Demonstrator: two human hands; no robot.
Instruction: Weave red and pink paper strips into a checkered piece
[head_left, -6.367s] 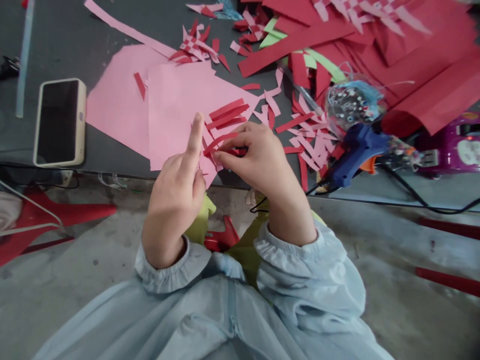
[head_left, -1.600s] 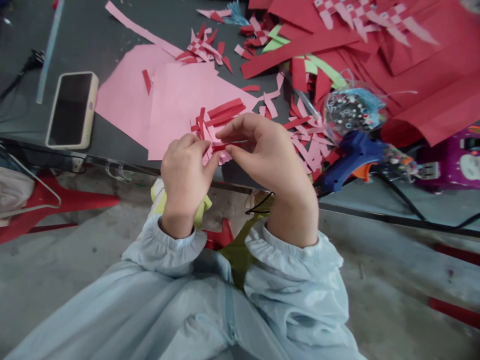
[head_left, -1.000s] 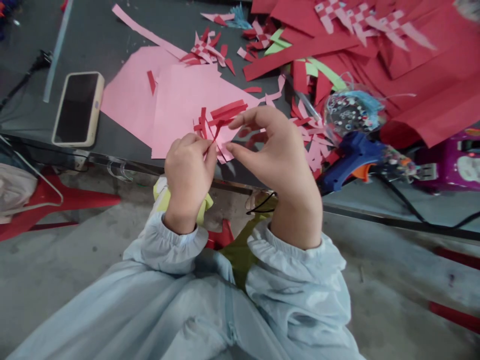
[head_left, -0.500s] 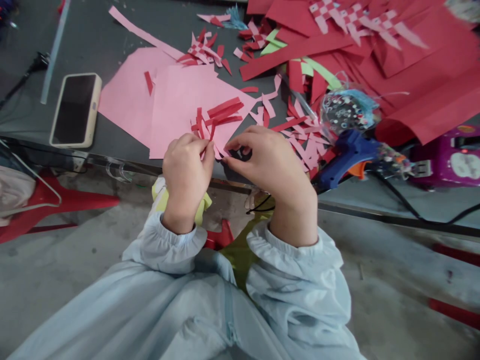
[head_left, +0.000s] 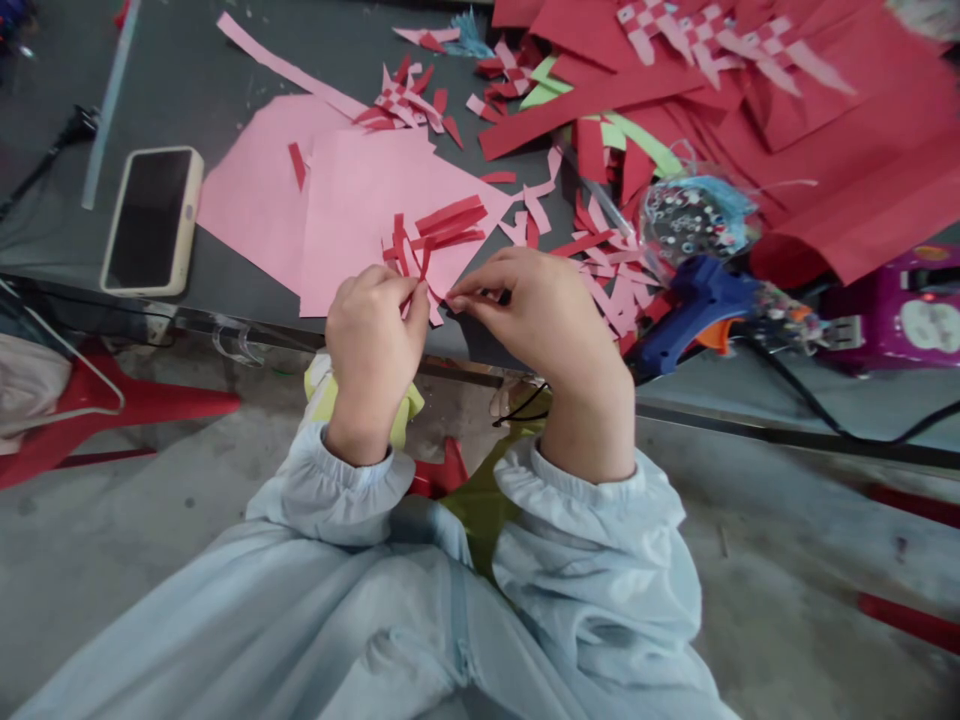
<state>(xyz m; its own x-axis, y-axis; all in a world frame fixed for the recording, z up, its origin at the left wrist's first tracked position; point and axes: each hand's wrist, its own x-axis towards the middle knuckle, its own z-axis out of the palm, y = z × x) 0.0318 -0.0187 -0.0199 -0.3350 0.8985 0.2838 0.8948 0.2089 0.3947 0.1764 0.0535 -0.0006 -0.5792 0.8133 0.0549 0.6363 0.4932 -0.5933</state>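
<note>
My left hand [head_left: 373, 325] is closed in a pinch on a small bundle of red and pink paper strips [head_left: 409, 250], whose ends fan out beyond its fingertips. Just to the right, my right hand [head_left: 529, 310] has thumb and fingers pressed together beside a pink strip end. Whether a strip is between those fingertips is too small to tell. Both hands are over the front edge of the pink paper sheets [head_left: 360, 200]. Cut red strips [head_left: 454, 218] lie on these sheets just beyond the hands.
To the left lies a phone [head_left: 150, 220]. Pink and red scraps [head_left: 615, 275], a bag of small beads [head_left: 694, 215], a blue glue gun [head_left: 701, 300] and a purple device [head_left: 900, 315] are at the right. Red sheets [head_left: 885, 120] and woven paper pieces [head_left: 705, 40] lie behind.
My right hand's thumb and fingers, apart before, have come together, with the fingertips near the strip end. My left hand keeps its pinch and has hardly moved.
</note>
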